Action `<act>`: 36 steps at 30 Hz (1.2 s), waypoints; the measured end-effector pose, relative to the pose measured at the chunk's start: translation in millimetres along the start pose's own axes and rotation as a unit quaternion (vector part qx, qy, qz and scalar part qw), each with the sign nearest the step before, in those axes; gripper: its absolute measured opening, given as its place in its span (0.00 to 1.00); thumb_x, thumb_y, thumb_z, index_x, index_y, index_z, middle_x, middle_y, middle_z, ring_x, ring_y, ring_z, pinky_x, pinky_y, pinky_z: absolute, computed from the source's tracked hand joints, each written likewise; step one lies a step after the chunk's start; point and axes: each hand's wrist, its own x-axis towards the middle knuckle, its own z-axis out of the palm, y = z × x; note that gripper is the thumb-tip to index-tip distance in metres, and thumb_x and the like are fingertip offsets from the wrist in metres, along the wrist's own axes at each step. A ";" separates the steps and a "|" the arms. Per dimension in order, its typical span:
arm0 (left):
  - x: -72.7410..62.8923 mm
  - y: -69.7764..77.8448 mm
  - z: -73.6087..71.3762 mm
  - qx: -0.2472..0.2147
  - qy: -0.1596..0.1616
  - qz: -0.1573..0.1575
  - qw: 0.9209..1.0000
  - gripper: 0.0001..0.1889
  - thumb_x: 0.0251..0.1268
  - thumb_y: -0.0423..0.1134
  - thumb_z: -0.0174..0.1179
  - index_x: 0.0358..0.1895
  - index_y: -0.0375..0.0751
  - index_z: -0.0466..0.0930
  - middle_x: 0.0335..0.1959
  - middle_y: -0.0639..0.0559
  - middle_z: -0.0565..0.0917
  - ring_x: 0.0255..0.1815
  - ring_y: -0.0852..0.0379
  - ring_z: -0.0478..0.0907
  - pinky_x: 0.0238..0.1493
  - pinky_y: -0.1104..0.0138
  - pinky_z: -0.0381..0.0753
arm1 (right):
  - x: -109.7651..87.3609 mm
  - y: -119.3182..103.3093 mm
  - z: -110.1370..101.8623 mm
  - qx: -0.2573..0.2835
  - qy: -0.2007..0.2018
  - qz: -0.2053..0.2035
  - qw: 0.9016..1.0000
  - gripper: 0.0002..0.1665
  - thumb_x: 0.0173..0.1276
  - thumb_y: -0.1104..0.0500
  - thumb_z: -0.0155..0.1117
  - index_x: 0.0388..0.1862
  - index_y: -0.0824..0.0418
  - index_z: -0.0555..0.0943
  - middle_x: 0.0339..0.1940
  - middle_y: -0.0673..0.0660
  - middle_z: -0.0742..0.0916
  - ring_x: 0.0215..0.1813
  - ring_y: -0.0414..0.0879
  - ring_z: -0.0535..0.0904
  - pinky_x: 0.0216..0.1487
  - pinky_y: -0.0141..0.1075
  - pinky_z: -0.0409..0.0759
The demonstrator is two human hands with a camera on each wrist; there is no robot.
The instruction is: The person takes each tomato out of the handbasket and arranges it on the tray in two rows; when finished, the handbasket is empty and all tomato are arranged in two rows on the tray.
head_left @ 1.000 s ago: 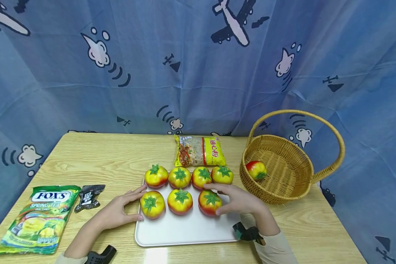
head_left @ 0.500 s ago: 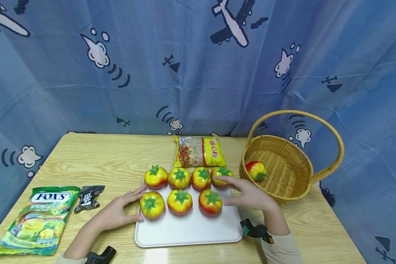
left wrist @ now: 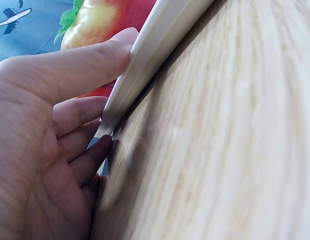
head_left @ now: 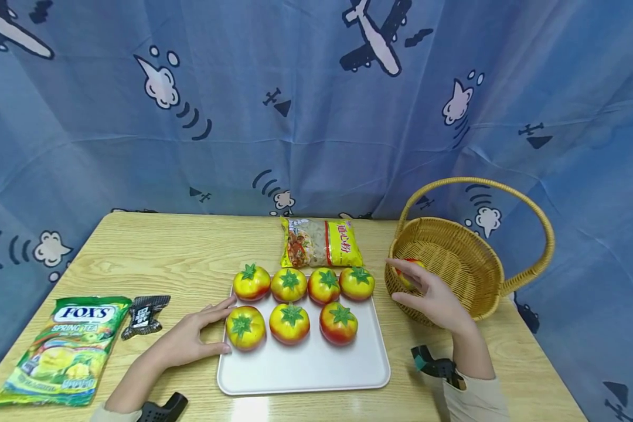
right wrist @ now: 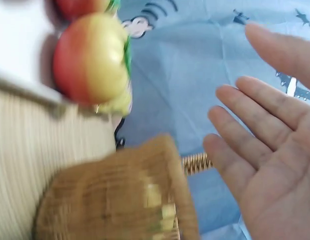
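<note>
My left hand [head_left: 197,335] rests at the left rim of a white tray [head_left: 306,374], thumb and fingertips touching its edge; the left wrist view shows the thumb [left wrist: 79,67] on the rim. Red-and-yellow tomato-shaped fruits with green leaf caps stand in two rows on the tray, three in front, including the right front fruit [head_left: 339,323], and several behind. Over the near left side of a wicker basket [head_left: 487,264], my right hand [head_left: 436,298] is spread and holds nothing. It partly hides one similar fruit [head_left: 405,282] inside.
Behind the tray lies a yellow food packet [head_left: 320,242]. To the left are a green FOX'S candy bag [head_left: 65,351] and a small black wrapped packet [head_left: 143,316]. The basket's tall handle [head_left: 545,234] arches on the right, before a blue printed curtain [head_left: 316,117].
My right hand has moved right, from beside the right front fruit, past the tray's edge to over the basket, with nothing in it. The left hand stays at the tray rim.
</note>
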 end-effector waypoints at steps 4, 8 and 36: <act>0.2 0.6 0.1 0.001 -0.002 0.000 1.000 0.39 0.51 0.60 0.66 0.66 0.44 0.70 0.73 0.53 0.62 0.72 0.35 0.57 0.66 0.39 0.61 | -3.5 6.6 -12.7 -0.031 0.025 0.012 0.999 0.34 0.65 0.60 0.65 0.69 0.58 0.66 0.68 0.62 0.72 0.70 0.58 0.64 0.62 0.11 0.60; 0.1 0.6 -0.5 -0.004 -0.004 0.001 1.000 0.39 0.51 0.59 0.66 0.66 0.44 0.70 0.73 0.52 0.62 0.72 0.35 0.57 0.66 0.39 0.61 | -4.4 16.8 -24.4 -0.060 0.040 0.024 0.997 0.34 0.65 0.60 0.64 0.69 0.58 0.66 0.68 0.64 0.72 0.69 0.61 0.64 0.61 0.12 0.61; 0.5 -1.2 -0.2 -0.003 -0.005 -0.002 1.000 0.40 0.51 0.60 0.66 0.66 0.43 0.70 0.73 0.52 0.61 0.71 0.32 0.57 0.66 0.37 0.59 | 13.5 53.1 -28.2 -0.187 -0.007 0.097 0.977 0.40 0.61 0.66 0.64 0.72 0.65 0.61 0.72 0.71 0.64 0.69 0.71 0.59 0.65 0.66 0.60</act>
